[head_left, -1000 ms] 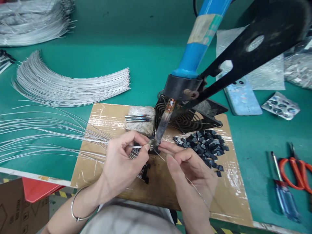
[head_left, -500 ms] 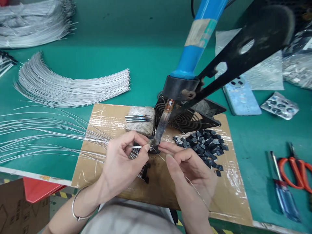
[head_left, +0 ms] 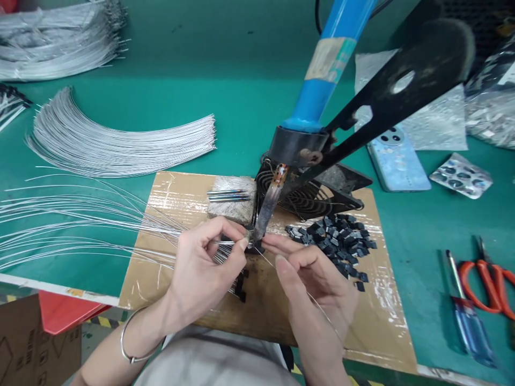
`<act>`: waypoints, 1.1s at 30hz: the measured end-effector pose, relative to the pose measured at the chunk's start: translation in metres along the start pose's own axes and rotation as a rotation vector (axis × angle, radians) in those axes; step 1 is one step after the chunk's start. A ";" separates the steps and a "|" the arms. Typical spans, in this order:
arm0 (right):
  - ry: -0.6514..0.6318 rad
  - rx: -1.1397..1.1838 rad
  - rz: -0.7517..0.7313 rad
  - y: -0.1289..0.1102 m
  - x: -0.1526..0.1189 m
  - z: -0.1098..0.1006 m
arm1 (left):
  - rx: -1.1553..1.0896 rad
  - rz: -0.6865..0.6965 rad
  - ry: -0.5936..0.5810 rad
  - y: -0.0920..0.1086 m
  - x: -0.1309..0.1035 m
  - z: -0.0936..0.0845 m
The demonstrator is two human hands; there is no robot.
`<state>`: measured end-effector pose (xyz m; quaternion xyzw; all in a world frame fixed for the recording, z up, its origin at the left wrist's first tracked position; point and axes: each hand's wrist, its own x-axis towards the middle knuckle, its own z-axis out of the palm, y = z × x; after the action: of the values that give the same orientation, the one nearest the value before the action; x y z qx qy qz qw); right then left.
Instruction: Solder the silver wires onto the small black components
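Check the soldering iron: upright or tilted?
Tilted: the soldering iron slants in its black holder, blue handle to the upper right, metal tip lower left, near the left hand.

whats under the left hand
Thin pale wires run up to the left hand over brown cardboard, and black pieces show past its thumb. What lies directly beneath the palm is covered.

workshop bench [head_left: 173, 99] with soldering iron [head_left: 316, 102]

My green bench [head_left: 237, 120] spreads before me; below its pale, scuffed front edge [head_left: 52, 286], toward the left, yellow-and-black striping [head_left: 105, 321] marks the floor [head_left: 92, 338].
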<state>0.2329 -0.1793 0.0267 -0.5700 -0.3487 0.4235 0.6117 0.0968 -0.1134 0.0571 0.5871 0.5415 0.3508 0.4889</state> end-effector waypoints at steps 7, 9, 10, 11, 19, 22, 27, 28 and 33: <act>0.003 -0.013 -0.014 0.000 0.000 0.000 | -0.001 0.005 -0.010 -0.001 0.001 0.000; 0.003 -0.019 -0.020 0.000 0.000 0.001 | -0.005 0.002 -0.016 -0.002 0.001 0.000; 0.000 -0.021 -0.025 0.001 0.000 0.001 | -0.009 0.000 -0.018 -0.003 0.001 0.000; -0.002 -0.024 -0.029 0.001 -0.001 0.001 | -0.010 -0.002 -0.018 -0.003 0.001 0.000; 0.019 -0.078 -0.060 0.003 -0.002 0.003 | 0.020 0.011 -0.007 -0.002 0.001 0.001; 0.014 -0.079 -0.075 0.004 -0.001 0.003 | 0.042 0.012 -0.002 -0.002 0.000 0.000; 0.032 -0.085 -0.100 0.004 -0.002 0.004 | 0.071 0.037 0.011 -0.004 -0.002 0.000; 0.034 -0.080 -0.103 0.004 -0.003 0.004 | 0.079 0.043 0.012 -0.005 -0.002 0.000; 0.022 -0.090 -0.122 0.004 -0.003 0.003 | 0.111 0.059 0.019 -0.005 -0.002 -0.001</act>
<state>0.2280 -0.1811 0.0229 -0.5794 -0.3945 0.3631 0.6139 0.0944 -0.1155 0.0528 0.6255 0.5472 0.3402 0.4399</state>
